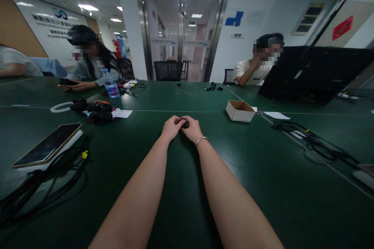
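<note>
Both my arms stretch forward over the dark green table (187, 186), and my hands meet near its middle. A small dark, rounded object (185, 124) sits between them, too small and covered to name. My left hand (171, 127) has its thumb and fingers closed on the object's left side. My right hand (191, 127), with a silver bracelet (201, 140) at the wrist, closes on it from the right. The fingertips of both hands nearly touch. Part of the object is hidden under the fingers.
An open box (240, 114) stands to the right, near black cables (318, 144) and a big black panel (315, 74). On the left lie a phone (48, 144), more cables (52, 186) and black gear (97, 111). A water bottle (111, 85) stands farther back. Two people sit opposite.
</note>
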A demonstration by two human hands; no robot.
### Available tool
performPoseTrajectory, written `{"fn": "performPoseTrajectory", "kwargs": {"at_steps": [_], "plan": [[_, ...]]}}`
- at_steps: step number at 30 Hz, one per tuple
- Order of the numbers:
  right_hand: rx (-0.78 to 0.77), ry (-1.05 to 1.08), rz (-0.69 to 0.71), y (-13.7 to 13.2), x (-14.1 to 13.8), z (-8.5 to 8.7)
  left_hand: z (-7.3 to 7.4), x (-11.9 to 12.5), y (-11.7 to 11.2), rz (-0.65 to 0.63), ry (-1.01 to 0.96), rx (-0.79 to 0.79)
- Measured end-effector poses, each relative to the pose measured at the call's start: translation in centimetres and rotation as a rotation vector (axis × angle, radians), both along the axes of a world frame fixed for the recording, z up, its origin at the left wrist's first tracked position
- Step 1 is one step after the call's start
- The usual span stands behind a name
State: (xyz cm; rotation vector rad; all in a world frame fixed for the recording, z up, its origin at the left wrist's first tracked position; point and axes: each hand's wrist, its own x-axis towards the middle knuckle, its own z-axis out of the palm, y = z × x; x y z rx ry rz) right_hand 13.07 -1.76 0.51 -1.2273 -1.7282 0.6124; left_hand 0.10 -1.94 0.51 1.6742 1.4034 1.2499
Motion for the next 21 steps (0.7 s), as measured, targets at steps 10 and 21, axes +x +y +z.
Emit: {"fn": "performPoseTrajectory", "kwargs": {"at_steps": [10, 21], "plan": [[-0.41, 0.387, 0.224, -4.4, 1.2, 1.6, 1.5, 0.5, -3.8, -0.08, 0.177, -0.085], [-0.518, 0.28, -0.082, -21.4, 18.2, 4.6, 10.2, -11.2, -24.2, -0.315, 0.685, 0.0]]}}
